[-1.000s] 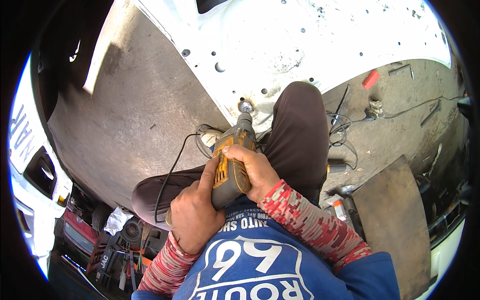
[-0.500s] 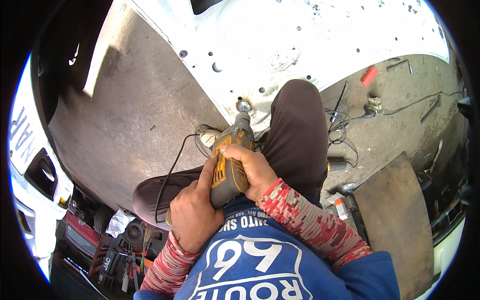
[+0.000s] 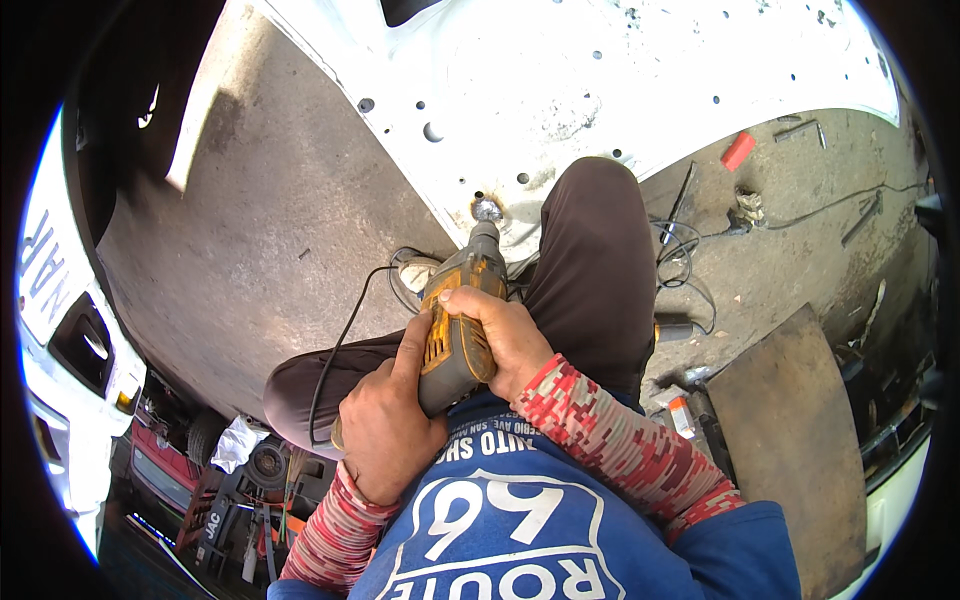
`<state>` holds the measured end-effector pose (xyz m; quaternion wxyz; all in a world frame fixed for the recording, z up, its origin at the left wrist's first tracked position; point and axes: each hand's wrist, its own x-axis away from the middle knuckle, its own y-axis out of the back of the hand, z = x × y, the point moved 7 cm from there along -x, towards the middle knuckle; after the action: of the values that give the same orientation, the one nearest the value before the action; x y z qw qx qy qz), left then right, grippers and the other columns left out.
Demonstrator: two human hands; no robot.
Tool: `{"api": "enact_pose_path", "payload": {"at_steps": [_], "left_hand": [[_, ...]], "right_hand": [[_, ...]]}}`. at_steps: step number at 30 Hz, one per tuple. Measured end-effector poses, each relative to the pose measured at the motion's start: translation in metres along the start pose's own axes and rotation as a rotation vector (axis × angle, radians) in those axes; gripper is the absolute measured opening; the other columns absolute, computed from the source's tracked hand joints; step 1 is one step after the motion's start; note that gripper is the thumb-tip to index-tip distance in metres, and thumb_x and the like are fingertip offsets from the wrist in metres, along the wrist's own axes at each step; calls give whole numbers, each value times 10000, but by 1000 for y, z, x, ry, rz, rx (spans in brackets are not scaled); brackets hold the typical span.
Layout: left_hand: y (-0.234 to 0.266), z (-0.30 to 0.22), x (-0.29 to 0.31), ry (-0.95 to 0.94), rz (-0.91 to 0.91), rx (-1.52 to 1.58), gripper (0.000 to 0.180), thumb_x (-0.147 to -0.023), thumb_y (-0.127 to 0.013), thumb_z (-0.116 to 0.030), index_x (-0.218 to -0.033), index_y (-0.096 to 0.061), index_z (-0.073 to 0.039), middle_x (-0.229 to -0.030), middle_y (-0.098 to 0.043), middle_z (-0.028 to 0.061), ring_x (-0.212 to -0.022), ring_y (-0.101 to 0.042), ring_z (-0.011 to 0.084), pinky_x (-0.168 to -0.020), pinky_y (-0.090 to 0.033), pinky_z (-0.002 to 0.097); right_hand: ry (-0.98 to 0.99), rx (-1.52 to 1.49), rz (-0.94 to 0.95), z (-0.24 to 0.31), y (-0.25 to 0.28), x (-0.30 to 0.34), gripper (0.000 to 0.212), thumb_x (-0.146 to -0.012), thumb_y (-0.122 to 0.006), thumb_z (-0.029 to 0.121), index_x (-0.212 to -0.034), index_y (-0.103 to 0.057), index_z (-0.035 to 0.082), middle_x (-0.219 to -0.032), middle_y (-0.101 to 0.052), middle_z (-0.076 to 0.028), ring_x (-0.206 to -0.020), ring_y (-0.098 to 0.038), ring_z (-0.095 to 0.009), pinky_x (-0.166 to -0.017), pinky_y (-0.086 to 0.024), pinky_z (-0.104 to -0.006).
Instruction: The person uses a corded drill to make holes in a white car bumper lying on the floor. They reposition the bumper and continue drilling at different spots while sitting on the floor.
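A yellow and black power drill (image 3: pixel 458 330) points away from me, its chuck against a bare-metal spot at the near corner of a white metal panel (image 3: pixel 490 110). My left hand (image 3: pixel 390 420) is closed around the rear of the drill, its index finger stretched along the side. Across the top and right side of the body, my right hand (image 3: pixel 500 340) is wrapped with the thumb on the yellow casing. The bit itself is hidden by the chuck or too small to see. A black power cord (image 3: pixel 350 345) loops from the drill past my left knee.
Right of my knee lie a coiled cable (image 3: pixel 678 262) and a black-handled tool (image 3: pixel 675 331) on the concrete. Farther off are a red block (image 3: pixel 738 151) and an L-shaped metal tool (image 3: pixel 803 132). A brown board (image 3: pixel 795 450) lies at lower right. Car parts (image 3: pixel 245 470) crowd the lower left.
Almost nothing differs. The drill and my hands have shifted very slightly, and both hands keep their hold.
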<state>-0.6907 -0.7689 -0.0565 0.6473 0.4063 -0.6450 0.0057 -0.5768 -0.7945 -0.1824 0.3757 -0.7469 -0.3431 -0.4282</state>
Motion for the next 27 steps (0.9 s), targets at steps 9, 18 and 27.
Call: {"api": "enact_pose_path", "payload": {"at_steps": [9,18,27], "left_hand": [[-1,2,0,-5,0,18,955,-720,-781,-54,-1633,-511,-139,-958,-770,233,-883,-780,439,-785,-610,508],[1,1,-1,14,36,7,963,-723,-779,-64,-1642,-502,-138,-1002,-789,248,-919,-786,459,-827,-610,510],[-1,2,0,5,14,13,950,-718,-774,-49,-1629,-517,-124,-974,-785,251,-899,-787,459,-821,-615,499]], "right_hand": [[3,9,-11,1,-1,2,448,-875,-860,200,-1168,-720,-110,-1002,-754,-132,-839,-747,-237,-792,-612,-403],[4,10,-10,1,0,1,446,-876,-861,199,-1171,-723,-106,-1003,-755,-128,-839,-747,-232,-791,-611,-396],[-6,-1,-3,-1,0,0,435,-876,-856,190,-1168,-721,-103,-1002,-755,-134,-828,-749,-236,-785,-617,-400]]}}
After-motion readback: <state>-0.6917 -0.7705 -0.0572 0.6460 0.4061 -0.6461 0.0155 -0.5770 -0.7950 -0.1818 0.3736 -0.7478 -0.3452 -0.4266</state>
